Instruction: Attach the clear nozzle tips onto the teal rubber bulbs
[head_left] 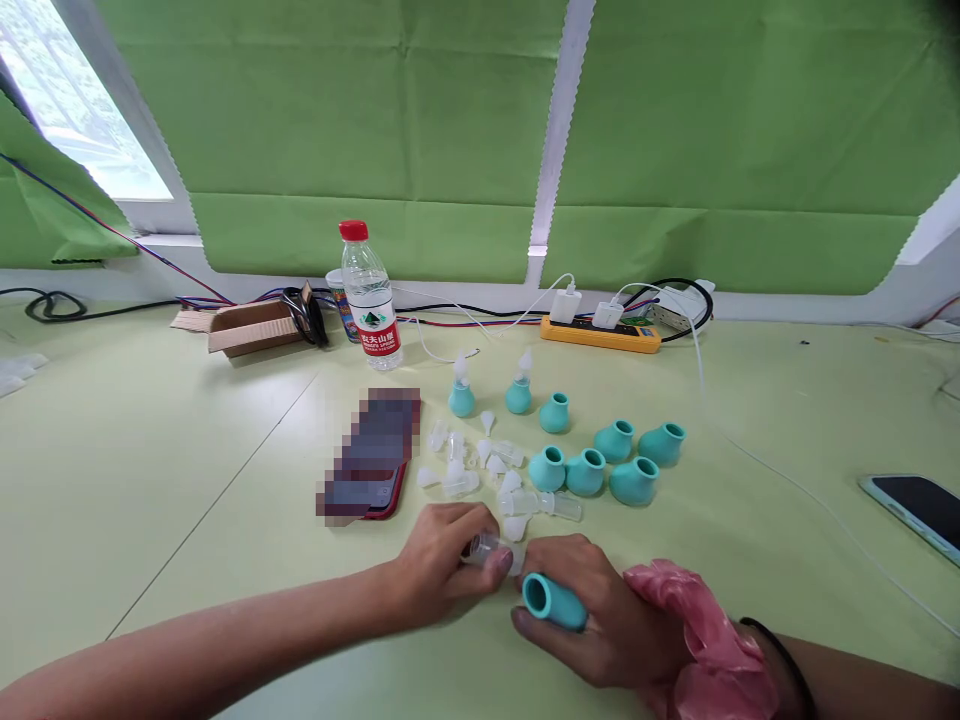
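Between its thumb and fingers my left hand [450,560] pinches a clear plastic tube [489,548]. My right hand [600,610] is wrapped round a teal rubber bulb [553,600], whose round open mouth faces left, close to the tube. Just beyond the hands lie loose clear tubes [561,506] and small white cone-shaped tips [516,527]. Several teal bulbs [634,482] stand behind my right hand with their mouths up. Farther back, two teal bulbs [461,400] carry clear tops with white tips.
A phone in a red case [386,450] lies left of the parts, another phone [919,515] at the far right. At the back stand a water bottle [373,310], a cardboard box [251,328] and a yellow power strip [600,335]. A white cable [772,470] crosses the table's right side.
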